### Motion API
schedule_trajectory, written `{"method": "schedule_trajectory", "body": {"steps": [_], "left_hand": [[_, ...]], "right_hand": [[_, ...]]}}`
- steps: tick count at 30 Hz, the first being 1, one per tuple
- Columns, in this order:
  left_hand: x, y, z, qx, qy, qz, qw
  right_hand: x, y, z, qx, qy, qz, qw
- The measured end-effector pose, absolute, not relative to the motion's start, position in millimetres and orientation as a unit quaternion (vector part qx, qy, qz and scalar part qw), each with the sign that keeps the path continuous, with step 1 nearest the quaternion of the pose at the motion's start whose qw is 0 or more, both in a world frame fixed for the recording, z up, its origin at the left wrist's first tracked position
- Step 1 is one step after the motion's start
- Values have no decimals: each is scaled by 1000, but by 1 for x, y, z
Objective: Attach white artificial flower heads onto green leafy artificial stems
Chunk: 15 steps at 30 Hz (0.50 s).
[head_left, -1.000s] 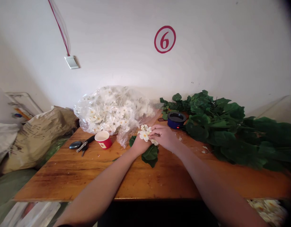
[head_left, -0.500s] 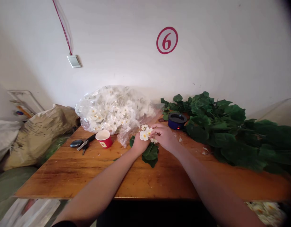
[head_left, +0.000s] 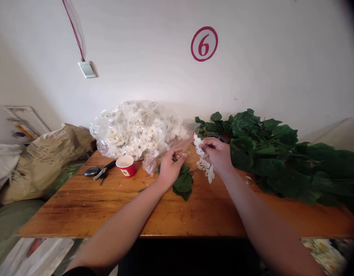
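My left hand [head_left: 171, 168] is curled, thumb near the fingertips, around the leafy stem [head_left: 183, 184], whose green leaves show below and beside it. The exact grip is partly hidden by the hand. Higher and to the right, my right hand [head_left: 219, 155] pinches a small white flower [head_left: 198, 145] between thumb and fingers. Just beneath hang more white blossoms [head_left: 206, 168], with a thin stem running left toward the leaves. Whether these join the pinched flower, I cannot tell. Behind my right hand, only the dark rim of a small pot [head_left: 219, 137] shows.
A clear plastic bag [head_left: 136, 130] of white flowers lies at the back of the wooden table [head_left: 119, 214]. Left of my hands stand a red paper cup [head_left: 126, 166] and dark-handled tools [head_left: 103, 171]. Green foliage [head_left: 280, 157] is heaped on the right. Wrapped sacks [head_left: 47, 157] sit beyond the left edge.
My right hand has moved right and up, away from my left, with a white flower in its fingers. It now covers most of the blue pot. The view has shifted slightly.
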<state>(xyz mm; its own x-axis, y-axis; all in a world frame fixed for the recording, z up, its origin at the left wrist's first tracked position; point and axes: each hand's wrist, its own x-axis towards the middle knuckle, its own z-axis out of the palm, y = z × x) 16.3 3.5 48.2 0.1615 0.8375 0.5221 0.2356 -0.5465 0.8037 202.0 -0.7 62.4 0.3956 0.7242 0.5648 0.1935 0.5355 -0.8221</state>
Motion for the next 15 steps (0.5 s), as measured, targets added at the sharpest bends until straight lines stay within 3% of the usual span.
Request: {"method": "schedule_trajectory", "body": {"steps": [3, 5, 10, 15], "left_hand": [[9, -13, 73, 818, 321, 462, 120], [3, -22, 88, 899, 289, 323, 68], [-13, -21, 97, 931, 353, 4, 96], [-16, -1, 84, 907, 404, -97, 67]], "right_hand": [[215, 4, 65, -425, -434, 247, 755], [219, 7, 65, -412, -405, 278, 767], [221, 8, 65, -409, -387, 309, 766], [224, 6, 67, -435, -401, 307, 745]]}}
